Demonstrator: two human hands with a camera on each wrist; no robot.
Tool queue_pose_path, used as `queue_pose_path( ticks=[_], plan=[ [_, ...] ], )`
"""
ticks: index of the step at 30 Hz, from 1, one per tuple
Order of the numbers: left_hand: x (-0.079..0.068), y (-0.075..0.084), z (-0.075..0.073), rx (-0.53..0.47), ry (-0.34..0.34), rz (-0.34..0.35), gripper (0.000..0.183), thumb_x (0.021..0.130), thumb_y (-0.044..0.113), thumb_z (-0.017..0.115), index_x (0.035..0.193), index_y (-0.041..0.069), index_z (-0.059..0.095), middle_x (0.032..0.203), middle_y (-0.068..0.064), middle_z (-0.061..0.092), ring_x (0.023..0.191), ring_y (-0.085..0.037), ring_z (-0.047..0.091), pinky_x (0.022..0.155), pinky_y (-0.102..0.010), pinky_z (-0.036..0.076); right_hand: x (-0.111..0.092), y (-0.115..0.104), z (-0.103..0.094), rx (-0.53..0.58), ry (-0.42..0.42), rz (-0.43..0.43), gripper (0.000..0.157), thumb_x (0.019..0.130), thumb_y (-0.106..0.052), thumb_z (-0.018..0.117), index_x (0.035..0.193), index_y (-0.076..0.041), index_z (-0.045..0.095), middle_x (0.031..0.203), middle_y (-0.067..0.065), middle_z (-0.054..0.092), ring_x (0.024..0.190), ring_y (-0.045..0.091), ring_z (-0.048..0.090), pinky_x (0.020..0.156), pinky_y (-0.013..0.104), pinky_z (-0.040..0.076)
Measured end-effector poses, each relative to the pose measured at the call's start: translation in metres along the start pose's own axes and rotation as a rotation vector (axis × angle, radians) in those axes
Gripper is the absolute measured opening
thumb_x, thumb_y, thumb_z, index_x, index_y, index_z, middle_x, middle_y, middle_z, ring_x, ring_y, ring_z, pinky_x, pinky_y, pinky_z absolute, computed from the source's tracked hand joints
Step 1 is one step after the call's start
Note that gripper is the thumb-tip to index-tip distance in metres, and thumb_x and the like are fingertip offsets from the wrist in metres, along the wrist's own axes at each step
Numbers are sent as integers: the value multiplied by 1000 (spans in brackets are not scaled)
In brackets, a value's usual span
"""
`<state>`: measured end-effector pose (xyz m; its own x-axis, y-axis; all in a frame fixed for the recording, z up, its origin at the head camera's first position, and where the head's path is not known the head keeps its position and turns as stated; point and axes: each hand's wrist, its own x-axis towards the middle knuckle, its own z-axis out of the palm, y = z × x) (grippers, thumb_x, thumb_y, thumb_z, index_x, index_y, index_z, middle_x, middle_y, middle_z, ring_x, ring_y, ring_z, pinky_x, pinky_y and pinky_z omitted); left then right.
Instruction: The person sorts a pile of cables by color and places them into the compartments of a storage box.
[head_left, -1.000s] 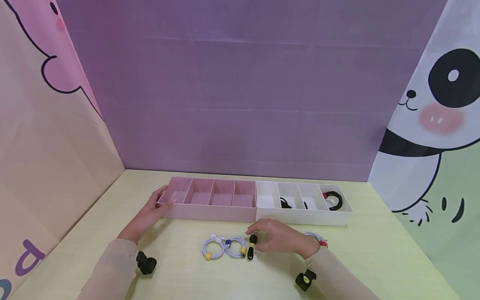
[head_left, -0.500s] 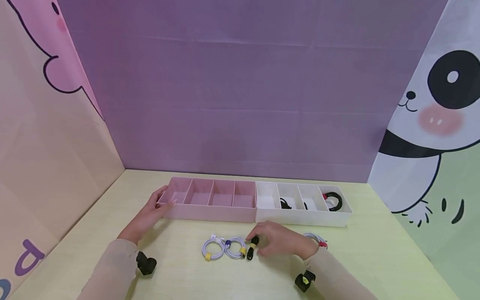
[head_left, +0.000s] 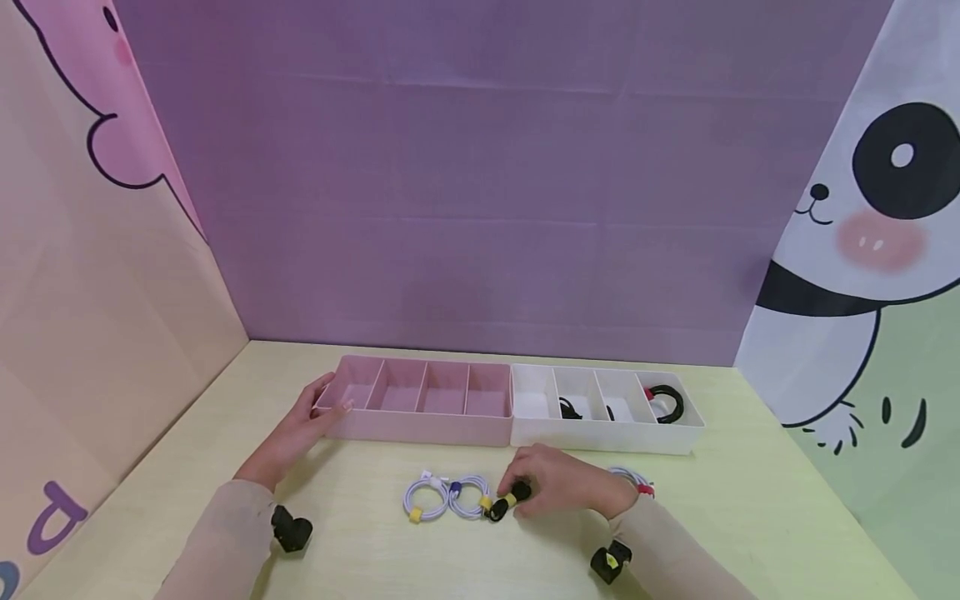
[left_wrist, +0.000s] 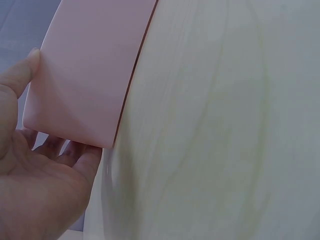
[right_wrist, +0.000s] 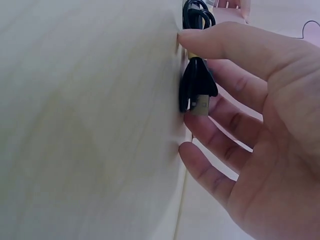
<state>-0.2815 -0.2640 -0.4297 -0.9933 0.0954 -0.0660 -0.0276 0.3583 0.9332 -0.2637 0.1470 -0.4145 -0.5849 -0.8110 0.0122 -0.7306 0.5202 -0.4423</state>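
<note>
My right hand point(head_left: 558, 481) is low over the table, its thumb and fingers around a bundled black USB cable point(head_left: 510, 501) with a yellow tie. In the right wrist view the black USB cable point(right_wrist: 198, 82) shows its metal plug between thumb and fingers. Two coiled white cables lie just left of it, one with a yellow tie point(head_left: 416, 516), the other a white cable point(head_left: 470, 510) touching the black bundle's end. My left hand point(head_left: 300, 425) holds the left end of the pink divided box point(head_left: 427, 427); the left wrist view shows the thumb and fingers about the pink box's corner point(left_wrist: 90, 75).
A white divided box point(head_left: 600, 434) stands against the pink one, with black cables in some compartments, including a coiled black cable point(head_left: 670, 403) at far right. Behind my right wrist lies a white cable with a red tie point(head_left: 645, 490). A purple backdrop point(head_left: 480, 208) rises behind the table.
The black USB cable has turned from nearly upright to a slant, its upper end shifting right into my right hand. The left hand stays on the pink box.
</note>
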Motion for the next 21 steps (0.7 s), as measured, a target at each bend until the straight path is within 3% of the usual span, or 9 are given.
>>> queue_pose_path(
  ticks=[13,21],
  plan=[
    [-1,1,0,12,3,-9,97,97,58,57,162,24,-6,164,-18,6,141,-40,23,113,-66,19,-1,-4,-3,46,-20,-25,13,82,-8,77,95,-12,77,90,-10,63,83,3,51,77,19,44],
    [-1,3,0,13,1,-18,99,95,61,57,162,24,-6,164,-17,4,142,-40,21,113,-67,17,-2,-6,-5,91,-28,5,10,85,-9,77,94,-12,74,89,-10,61,84,2,55,81,22,48]
  ],
)
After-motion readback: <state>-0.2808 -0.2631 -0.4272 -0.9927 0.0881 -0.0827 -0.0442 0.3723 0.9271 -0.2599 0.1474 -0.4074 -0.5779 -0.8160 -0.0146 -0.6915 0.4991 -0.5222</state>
